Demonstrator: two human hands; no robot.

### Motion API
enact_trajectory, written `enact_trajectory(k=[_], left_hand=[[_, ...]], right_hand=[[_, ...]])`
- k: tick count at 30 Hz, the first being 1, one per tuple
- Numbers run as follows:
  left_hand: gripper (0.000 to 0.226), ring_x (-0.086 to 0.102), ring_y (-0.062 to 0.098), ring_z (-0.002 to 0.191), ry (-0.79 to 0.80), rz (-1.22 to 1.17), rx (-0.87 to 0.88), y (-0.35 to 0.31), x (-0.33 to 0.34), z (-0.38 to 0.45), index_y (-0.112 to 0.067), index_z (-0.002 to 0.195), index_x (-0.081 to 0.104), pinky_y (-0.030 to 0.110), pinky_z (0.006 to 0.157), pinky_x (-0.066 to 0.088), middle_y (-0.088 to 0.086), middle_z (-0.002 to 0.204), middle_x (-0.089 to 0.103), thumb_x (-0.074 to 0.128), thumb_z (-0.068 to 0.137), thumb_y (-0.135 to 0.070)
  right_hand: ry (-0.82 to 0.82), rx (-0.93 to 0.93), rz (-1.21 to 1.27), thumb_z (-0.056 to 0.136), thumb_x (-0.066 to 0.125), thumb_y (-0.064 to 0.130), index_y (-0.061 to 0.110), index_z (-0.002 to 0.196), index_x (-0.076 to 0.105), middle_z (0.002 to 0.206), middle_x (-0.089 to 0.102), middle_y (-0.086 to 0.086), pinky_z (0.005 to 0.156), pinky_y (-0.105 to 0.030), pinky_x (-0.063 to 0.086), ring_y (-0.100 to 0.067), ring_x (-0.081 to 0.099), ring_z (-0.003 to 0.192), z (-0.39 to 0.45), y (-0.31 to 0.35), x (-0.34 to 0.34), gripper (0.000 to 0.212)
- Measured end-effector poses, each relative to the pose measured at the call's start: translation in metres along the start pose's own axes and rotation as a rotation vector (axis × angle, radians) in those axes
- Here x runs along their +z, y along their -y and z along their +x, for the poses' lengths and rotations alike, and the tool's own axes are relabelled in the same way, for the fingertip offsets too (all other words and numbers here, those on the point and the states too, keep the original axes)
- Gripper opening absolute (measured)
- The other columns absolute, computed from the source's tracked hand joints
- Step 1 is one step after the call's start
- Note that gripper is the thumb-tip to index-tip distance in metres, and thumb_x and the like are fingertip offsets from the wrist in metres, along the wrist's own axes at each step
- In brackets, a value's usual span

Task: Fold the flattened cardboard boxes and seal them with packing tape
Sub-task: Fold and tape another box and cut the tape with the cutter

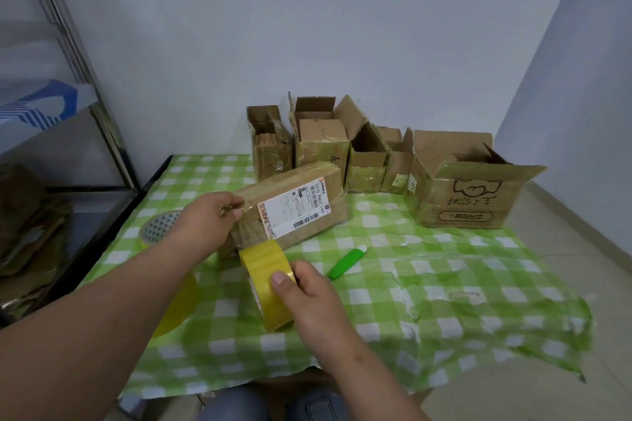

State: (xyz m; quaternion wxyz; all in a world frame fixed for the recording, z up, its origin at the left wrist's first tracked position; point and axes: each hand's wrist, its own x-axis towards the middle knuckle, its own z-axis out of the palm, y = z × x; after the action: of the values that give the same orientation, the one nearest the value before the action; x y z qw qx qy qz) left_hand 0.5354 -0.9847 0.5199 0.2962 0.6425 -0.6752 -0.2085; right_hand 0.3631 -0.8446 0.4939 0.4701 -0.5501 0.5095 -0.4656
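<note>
A closed cardboard box point(307, 195) with a white shipping label lies on the green checked tablecloth point(427, 284) at the centre. My left hand point(205, 219) pinches the free end of clear tape against the box's near left corner. My right hand point(307, 297) grips a yellow roll of packing tape point(263, 270) just in front of the box, thumb on its outer face. A strip of tape runs from the roll up to the box.
Several open cardboard boxes point(458, 188) stand in a row along the back wall. A green utility knife point(345, 261) lies right of the roll. Two more tape rolls point(157, 225) sit at the left under my forearm. A metal shelf point(68, 133) stands at left.
</note>
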Motion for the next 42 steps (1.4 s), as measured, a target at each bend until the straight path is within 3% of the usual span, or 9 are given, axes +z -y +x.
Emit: enact_trajectory(k=[6, 9, 13, 18, 22, 26, 30, 34, 42], left_hand=[[0.031, 0.045, 0.023, 0.132, 0.008, -0.023, -0.007, -0.004, -0.001, -0.004, -0.024, 0.129, 0.065, 0.034, 0.11, 0.034, 0.003, 0.143, 0.044, 0.057, 0.099, -0.029], [0.037, 0.048, 0.022, 0.121, 0.003, -0.14, -0.084, -0.002, -0.002, -0.012, -0.035, 0.135, 0.058, 0.03, 0.103, 0.038, -0.002, 0.128, 0.035, 0.057, 0.098, -0.036], [0.069, 0.057, 0.021, 0.103, -0.021, -0.332, -0.178, -0.002, 0.0, -0.027, -0.041, 0.145, 0.039, 0.042, 0.097, 0.049, -0.001, 0.116, 0.047, 0.074, 0.087, -0.032], [0.032, 0.066, 0.029, 0.098, -0.029, -0.527, -0.264, -0.007, 0.007, -0.041, -0.021, 0.101, 0.053, 0.047, 0.085, 0.056, 0.011, 0.104, 0.065, 0.079, 0.082, -0.03], [0.025, 0.067, 0.019, 0.077, 0.048, -0.649, -0.292, -0.011, 0.006, -0.049, -0.02, 0.098, 0.059, 0.027, 0.058, 0.052, 0.01, 0.094, 0.069, 0.078, 0.084, -0.028], [0.029, 0.063, 0.019, 0.072, 0.112, -0.736, -0.334, -0.015, 0.004, -0.056, -0.021, 0.104, 0.061, 0.032, 0.066, 0.052, 0.009, 0.089, 0.069, 0.079, 0.082, -0.018], [0.037, 0.067, 0.023, 0.083, 0.135, -0.776, -0.363, -0.013, 0.003, -0.062, -0.029, 0.108, 0.061, 0.036, 0.075, 0.053, 0.008, 0.093, 0.073, 0.079, 0.08, -0.01], [0.04, 0.067, 0.022, 0.086, 0.134, -0.81, -0.372, -0.013, 0.003, -0.064, -0.032, 0.11, 0.061, 0.037, 0.079, 0.053, 0.006, 0.092, 0.073, 0.077, 0.082, -0.009], [0.04, 0.066, 0.021, 0.084, 0.103, -0.818, -0.381, -0.014, 0.009, -0.064, -0.035, 0.109, 0.063, 0.036, 0.075, 0.054, 0.004, 0.09, 0.073, 0.07, 0.085, -0.004]], right_hand=[[0.005, 0.025, 0.055, 0.097, 0.06, 0.031, 0.012, 0.088, 0.062, 0.073, 0.056, 0.008, 0.062, -0.02, 0.04, -0.005, 0.049, 0.067, 0.0, 0.001, -0.004, 0.02], [0.026, 0.075, 0.097, 0.081, 0.062, 0.043, 0.009, 0.08, 0.059, 0.073, 0.052, 0.002, 0.064, -0.026, 0.038, -0.011, 0.047, 0.069, 0.0, 0.002, -0.011, 0.035], [0.09, 0.111, 0.144, 0.073, 0.064, 0.037, 0.016, 0.072, 0.063, 0.072, 0.055, 0.0, 0.068, -0.029, 0.039, -0.014, 0.05, 0.071, 0.0, 0.002, -0.017, 0.022], [0.146, 0.078, 0.188, 0.069, 0.067, 0.026, 0.008, 0.084, 0.066, 0.077, 0.064, -0.001, 0.07, -0.027, 0.045, -0.014, 0.058, 0.073, 0.003, -0.001, -0.026, 0.024], [0.198, 0.061, 0.178, 0.065, 0.071, 0.028, 0.013, 0.078, 0.066, 0.073, 0.063, 0.0, 0.069, -0.025, 0.046, -0.014, 0.057, 0.072, 0.005, 0.0, -0.034, 0.02], [0.082, 0.087, 0.105, 0.068, 0.065, 0.034, 0.017, 0.076, 0.073, 0.081, 0.071, 0.003, 0.082, -0.029, 0.046, -0.012, 0.064, 0.083, 0.013, -0.003, -0.044, 0.021], [-0.128, 0.08, -0.329, 0.086, 0.054, 0.004, 0.03, 0.096, 0.072, 0.106, 0.066, 0.012, 0.087, -0.019, 0.046, -0.014, 0.06, 0.11, 0.033, -0.014, -0.059, 0.033], [-0.026, 0.112, -1.126, 0.082, 0.047, 0.003, 0.04, 0.143, 0.043, 0.15, 0.038, 0.015, 0.109, -0.04, 0.023, -0.016, 0.031, 0.138, 0.047, -0.032, -0.078, 0.072], [-0.051, 0.064, -1.332, 0.1, 0.046, 0.029, 0.04, 0.132, 0.051, 0.126, 0.052, 0.009, 0.094, -0.039, 0.021, -0.019, 0.04, 0.123, 0.057, -0.039, -0.092, 0.035]])
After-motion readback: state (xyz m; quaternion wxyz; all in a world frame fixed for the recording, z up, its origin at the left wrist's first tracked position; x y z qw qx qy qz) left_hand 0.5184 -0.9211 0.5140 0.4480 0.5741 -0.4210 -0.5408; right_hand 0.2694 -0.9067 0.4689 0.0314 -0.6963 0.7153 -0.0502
